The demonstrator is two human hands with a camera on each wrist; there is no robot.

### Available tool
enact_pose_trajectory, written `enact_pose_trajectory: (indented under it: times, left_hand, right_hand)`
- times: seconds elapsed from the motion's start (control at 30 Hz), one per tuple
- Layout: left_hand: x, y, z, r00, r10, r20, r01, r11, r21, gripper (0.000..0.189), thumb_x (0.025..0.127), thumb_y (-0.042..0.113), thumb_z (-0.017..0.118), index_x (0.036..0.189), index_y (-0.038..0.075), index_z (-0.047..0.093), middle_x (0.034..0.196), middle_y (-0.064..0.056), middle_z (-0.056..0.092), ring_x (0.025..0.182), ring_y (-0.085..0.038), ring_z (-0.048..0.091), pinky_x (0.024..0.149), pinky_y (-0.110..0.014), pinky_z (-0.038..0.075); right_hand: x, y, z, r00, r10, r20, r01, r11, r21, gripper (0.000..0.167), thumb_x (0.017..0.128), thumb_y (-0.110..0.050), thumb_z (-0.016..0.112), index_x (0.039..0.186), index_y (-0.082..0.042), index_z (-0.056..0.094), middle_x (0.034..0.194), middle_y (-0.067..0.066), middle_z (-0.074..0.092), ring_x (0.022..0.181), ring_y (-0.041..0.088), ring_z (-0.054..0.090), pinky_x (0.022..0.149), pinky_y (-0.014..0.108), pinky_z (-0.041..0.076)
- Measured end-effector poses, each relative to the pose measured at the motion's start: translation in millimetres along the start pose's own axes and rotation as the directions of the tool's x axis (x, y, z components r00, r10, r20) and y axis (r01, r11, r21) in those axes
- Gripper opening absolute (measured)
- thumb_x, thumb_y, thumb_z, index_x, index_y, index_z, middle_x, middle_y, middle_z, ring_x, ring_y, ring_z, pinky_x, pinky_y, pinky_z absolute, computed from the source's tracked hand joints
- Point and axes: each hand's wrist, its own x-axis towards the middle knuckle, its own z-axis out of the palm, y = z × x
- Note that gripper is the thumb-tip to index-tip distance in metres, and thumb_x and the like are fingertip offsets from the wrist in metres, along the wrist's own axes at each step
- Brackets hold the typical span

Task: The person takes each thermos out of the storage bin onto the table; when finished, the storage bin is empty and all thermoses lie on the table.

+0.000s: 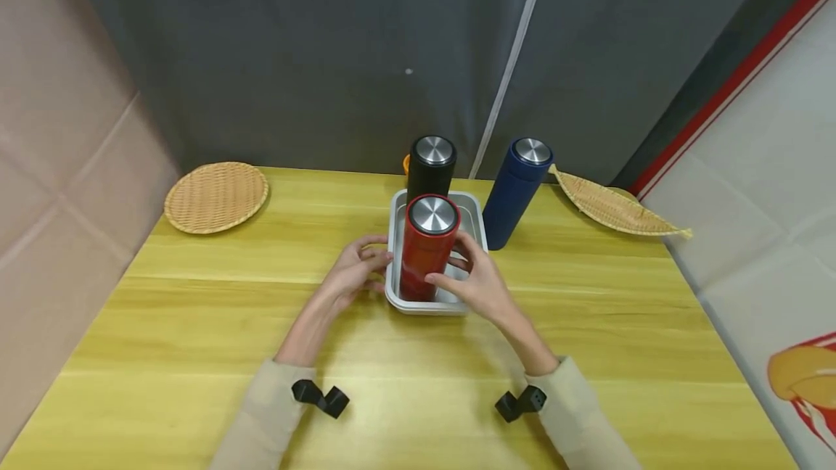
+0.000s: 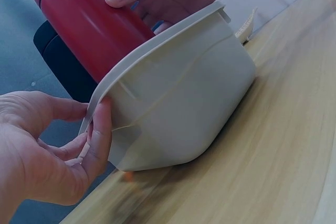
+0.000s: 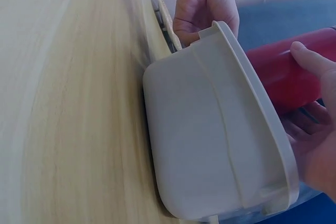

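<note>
Red cylindrical flask with a brushed steel lid (image 1: 427,249) stands upright in the near half of a pale grey rectangular plastic tub (image 1: 400,227), which sits at the middle of the yellow wood-grain table (image 1: 196,325). The right hand (image 1: 480,283) curls around the flask from the 3 o'clock side, thumb laid across its red wall and the other fingers reaching behind it inside the tub. The left hand (image 1: 355,270) is at the tub's 9 o'clock edge, with its thumb and fingertips pinching the rim (image 2: 97,116); it does not touch the flask.

A black cylindrical flask with a steel lid (image 1: 431,165) stands just behind the red one at 12 o'clock, in the far end of the same tub. A navy blue flask with a steel lid (image 1: 518,191) stands on the table just outside the tub at about 2 o'clock. A round woven straw tray (image 1: 215,196) lies well apart at 10 o'clock, and a leaf-shaped woven tray (image 1: 614,209) lies at 2 o'clock, beyond the blue flask.
</note>
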Motion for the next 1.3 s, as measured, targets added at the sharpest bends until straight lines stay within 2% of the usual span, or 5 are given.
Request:
enact_pose_trajectory:
  times: [0.3,0.53,0.77,0.93,1.3]
  left_hand:
    - [1.2,-2.7,-1.1,0.999,-0.018,-0.027,0.019,1.0,0.001,0.042,0.095,0.004,0.058,0.134,0.003,0.043,0.098,-0.008,0.062,0.073,-0.019,0.059,0.055,-0.028,0.055]
    - [3.8,-0.7,-0.9,1.0,-0.015,-0.026,0.015,1.0,0.002,0.043,0.095,0.003,0.058,0.135,0.004,0.044,0.1,-0.009,0.062,0.074,-0.019,0.059,0.054,-0.027,0.055]
    - [3.8,-1.1,0.2,1.0,-0.018,-0.017,0.018,1.0,-0.005,0.044,0.094,0.003,0.059,0.135,0.003,0.043,0.103,-0.012,0.062,0.073,-0.018,0.059,0.053,-0.026,0.055]
    - [2.7,-1.6,-0.3,0.999,-0.03,-0.025,0.03,1.0,0.001,0.044,0.095,0.003,0.058,0.136,0.003,0.042,0.113,-0.021,0.059,0.073,-0.018,0.059,0.053,-0.025,0.055]
    - [1.7,-0.2,0.4,0.999,-0.032,-0.02,0.032,0.999,-0.006,0.045,0.095,0.003,0.058,0.137,0.004,0.042,0.126,-0.029,0.053,0.075,-0.018,0.06,0.051,-0.023,0.055]
  right_hand:
    - [-6.4,-27,7,0.998,0.035,-0.044,-0.037,0.999,-0.038,0.066,0.077,0.005,0.078,0.134,0.006,0.045,0.129,0.021,0.054,0.117,0.033,0.054,0.096,0.037,0.05]
    - [-4.6,-5,0,0.997,0.026,-0.073,-0.029,0.999,-0.038,0.071,0.075,0.0,0.082,0.136,0.0,0.046,0.129,0.018,0.056,0.117,0.03,0.056,0.094,0.032,0.05]
    - [-8.2,-7,-8,0.995,-0.001,-0.102,-0.004,0.999,-0.052,0.068,0.074,-0.004,0.084,0.133,-0.001,0.049,0.125,0.014,0.058,0.114,0.027,0.057,0.094,0.036,0.051]
    - [-7.5,-9,-12,0.993,-0.008,-0.119,0.003,0.999,-0.042,0.066,0.075,-0.003,0.083,0.132,-0.001,0.05,0.125,0.016,0.058,0.113,0.028,0.057,0.095,0.042,0.05]
    - [-3.2,-20,-22,0.983,-0.017,-0.182,0.001,0.997,-0.082,0.063,0.076,-0.005,0.083,0.13,-0.003,0.052,0.123,0.011,0.059,0.109,0.022,0.059,0.09,0.034,0.053]
